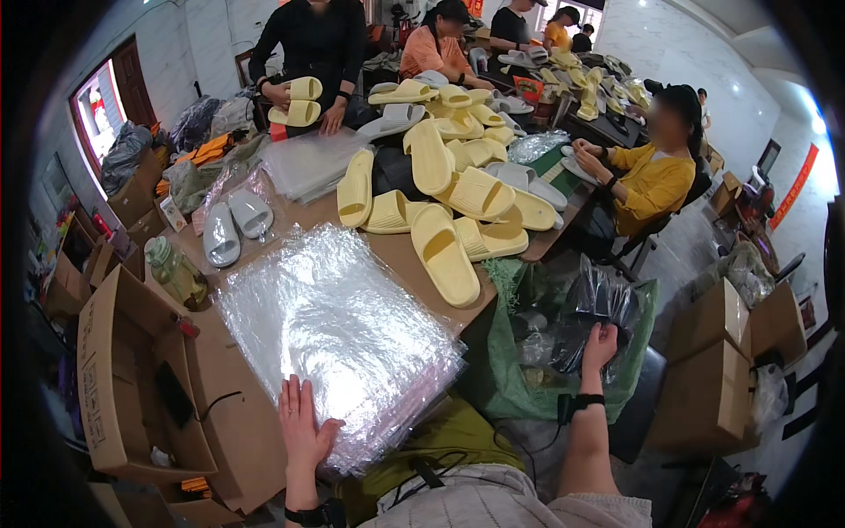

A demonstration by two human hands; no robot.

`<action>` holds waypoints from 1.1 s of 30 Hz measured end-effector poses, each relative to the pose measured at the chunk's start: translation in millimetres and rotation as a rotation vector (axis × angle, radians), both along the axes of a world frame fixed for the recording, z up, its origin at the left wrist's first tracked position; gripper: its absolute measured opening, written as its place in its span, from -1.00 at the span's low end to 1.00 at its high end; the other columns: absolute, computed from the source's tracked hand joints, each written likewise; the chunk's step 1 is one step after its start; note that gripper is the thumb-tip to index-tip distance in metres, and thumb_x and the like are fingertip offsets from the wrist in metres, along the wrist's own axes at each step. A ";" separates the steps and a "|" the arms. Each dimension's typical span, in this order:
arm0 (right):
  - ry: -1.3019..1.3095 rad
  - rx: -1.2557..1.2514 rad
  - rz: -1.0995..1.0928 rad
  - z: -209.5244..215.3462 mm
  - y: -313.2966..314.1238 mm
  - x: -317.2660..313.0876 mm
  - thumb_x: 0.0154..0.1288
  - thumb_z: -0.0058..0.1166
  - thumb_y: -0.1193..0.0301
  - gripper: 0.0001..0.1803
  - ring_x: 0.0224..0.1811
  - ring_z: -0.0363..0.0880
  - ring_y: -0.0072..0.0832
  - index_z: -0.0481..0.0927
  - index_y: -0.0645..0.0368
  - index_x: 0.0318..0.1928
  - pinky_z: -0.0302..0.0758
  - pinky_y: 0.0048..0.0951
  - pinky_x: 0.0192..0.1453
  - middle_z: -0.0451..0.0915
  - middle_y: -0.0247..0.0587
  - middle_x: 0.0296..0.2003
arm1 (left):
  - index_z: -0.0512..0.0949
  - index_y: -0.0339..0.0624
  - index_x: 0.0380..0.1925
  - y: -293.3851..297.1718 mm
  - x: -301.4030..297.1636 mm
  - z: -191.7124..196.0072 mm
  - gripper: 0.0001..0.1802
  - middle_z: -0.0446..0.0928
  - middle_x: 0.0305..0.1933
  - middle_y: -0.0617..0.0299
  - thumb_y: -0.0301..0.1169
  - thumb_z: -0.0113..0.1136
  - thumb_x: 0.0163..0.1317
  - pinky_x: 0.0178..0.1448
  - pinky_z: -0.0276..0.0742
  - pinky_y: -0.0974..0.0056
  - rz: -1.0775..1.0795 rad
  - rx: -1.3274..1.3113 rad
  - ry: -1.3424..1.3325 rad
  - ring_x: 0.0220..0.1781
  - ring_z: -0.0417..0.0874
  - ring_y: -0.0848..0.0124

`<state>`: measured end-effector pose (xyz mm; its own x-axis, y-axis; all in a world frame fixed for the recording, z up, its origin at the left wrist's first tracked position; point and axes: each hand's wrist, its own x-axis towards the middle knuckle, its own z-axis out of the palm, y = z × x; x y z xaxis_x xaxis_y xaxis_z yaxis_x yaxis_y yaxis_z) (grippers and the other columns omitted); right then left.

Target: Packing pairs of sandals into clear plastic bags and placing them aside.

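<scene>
My left hand (305,429) lies with fingers stretched out on the near edge of a thick stack of clear plastic bags (326,326). Over to the right, my right hand (599,348) is closed on a clear plastic bag with something dark in it (591,304), at the mouth of a green woven sack (506,387). Other plastic-wrapped items lie inside the sack, too unclear to name. Beyond the stack is a heap of loose yellow slippers (444,255) with some grey ones among them. A pair of grey slippers (222,236) sits on clear plastic to the left.
An open cardboard box (132,387) stands at the left, beside a yellowish plastic jug (172,271). More cartons (709,370) are on the right floor. Across the table a person in black (310,44) holds yellow slippers; a person in yellow (651,180) sits at the right.
</scene>
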<state>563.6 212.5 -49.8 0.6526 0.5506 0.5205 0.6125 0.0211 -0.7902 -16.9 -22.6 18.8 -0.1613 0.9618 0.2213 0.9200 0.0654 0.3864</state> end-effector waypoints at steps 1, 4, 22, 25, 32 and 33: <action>0.003 -0.001 0.006 -20.8 6.8 6.3 0.35 0.22 0.39 -0.76 -0.52 0.40 -0.56 0.44 0.23 -0.36 0.38 -0.41 -0.39 0.47 -0.34 -0.56 | 0.21 -0.27 0.47 -1.5 -0.1 1.2 -0.01 0.04 0.61 -0.16 0.15 0.24 0.22 0.61 -0.10 -0.17 0.005 0.001 0.009 0.63 -0.02 -0.15; 0.059 -0.365 0.155 -82.7 17.3 19.7 0.28 0.32 0.26 -0.67 -0.32 0.61 -0.32 0.56 0.26 -0.17 0.53 -0.27 -0.18 0.65 -0.11 -0.37 | 0.21 -0.27 0.47 3.1 3.3 1.2 0.00 0.04 0.61 -0.15 0.16 0.25 0.19 0.61 -0.10 -0.18 0.016 -0.024 -0.012 0.64 -0.02 -0.14; -0.150 -0.602 0.881 87.6 91.8 -230.3 0.17 0.34 -0.04 -0.31 -0.16 0.71 -0.20 0.59 0.31 0.07 0.57 -0.26 -0.07 0.70 -0.07 -0.25 | 0.25 -0.29 0.44 -2.8 -0.6 -3.9 0.03 0.07 0.58 -0.24 0.29 0.16 0.22 0.59 -0.08 -0.20 0.030 -0.030 -0.028 0.62 0.00 -0.20; 0.110 -0.387 1.004 41.9 121.5 -228.0 0.28 0.27 0.11 -0.48 -0.24 0.67 -0.36 0.62 0.36 -0.01 0.54 -0.34 -0.13 0.69 -0.13 -0.32 | 0.25 -0.28 0.44 5.1 5.6 1.6 0.02 0.09 0.57 -0.24 0.30 0.15 0.22 0.60 -0.08 -0.19 0.004 -0.031 -0.051 0.61 0.01 -0.20; 0.322 -0.038 0.996 138.3 100.4 -258.9 0.43 0.14 0.36 -0.65 -0.29 0.48 -0.69 0.57 0.36 0.07 0.43 -0.58 -0.22 0.62 -0.37 -0.31 | 0.29 -0.31 0.41 -2.0 1.1 -2.1 0.00 0.12 0.55 -0.26 0.27 0.19 0.20 0.60 -0.07 -0.21 0.000 0.034 -0.042 0.60 0.05 -0.21; 0.249 0.020 1.005 155.2 97.8 -261.3 0.44 0.13 0.38 -0.65 -0.28 0.48 -0.71 0.56 0.36 0.11 0.43 -0.59 -0.22 0.62 -0.38 -0.30 | 0.30 -0.32 0.40 -1.3 2.2 -1.2 0.00 0.12 0.55 -0.26 0.26 0.20 0.20 0.60 -0.07 -0.21 0.015 0.029 -0.036 0.59 0.05 -0.21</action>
<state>302.3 310.3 105.4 -0.0136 0.8935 0.4488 0.1244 0.4469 -0.8859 -14.7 -23.9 17.6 -0.1839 0.9525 0.2428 0.9044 0.0672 0.4214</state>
